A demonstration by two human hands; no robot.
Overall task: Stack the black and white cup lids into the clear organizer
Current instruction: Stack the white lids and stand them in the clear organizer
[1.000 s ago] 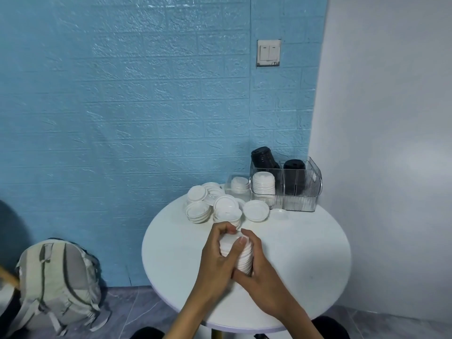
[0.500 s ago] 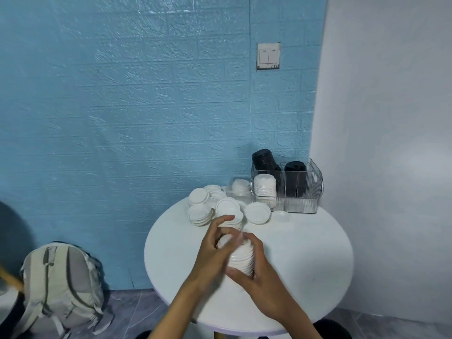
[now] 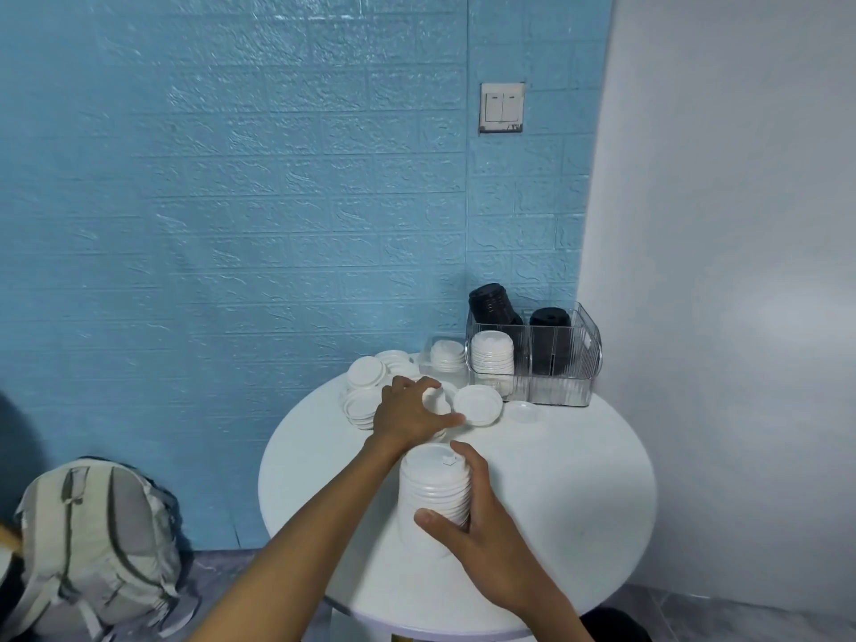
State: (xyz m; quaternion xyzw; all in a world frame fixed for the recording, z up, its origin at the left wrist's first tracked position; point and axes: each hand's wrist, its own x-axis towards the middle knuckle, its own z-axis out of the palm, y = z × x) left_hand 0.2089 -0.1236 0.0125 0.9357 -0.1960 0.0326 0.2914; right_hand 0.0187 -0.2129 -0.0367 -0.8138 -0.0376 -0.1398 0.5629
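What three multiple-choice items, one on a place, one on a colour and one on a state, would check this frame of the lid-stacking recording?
1. Where does the clear organizer stand?
A. at the table's far edge, near the wall corner
B. on the floor beside the backpack
C. at the table's near edge

2. What colour is the stack of lids in the right hand?
A. black
B. white
C. blue

3. What is the left hand doing?
A. resting flat on the bare table
B. holding the stack together with the right hand
C. reaching into the loose white lids behind the held stack

Answers: 1 A, the organizer sits at the back by the blue and grey walls. 2 B, every lid in the held stack is white. 3 C, its fingers curl over a lid among the loose piles, apart from the stack.
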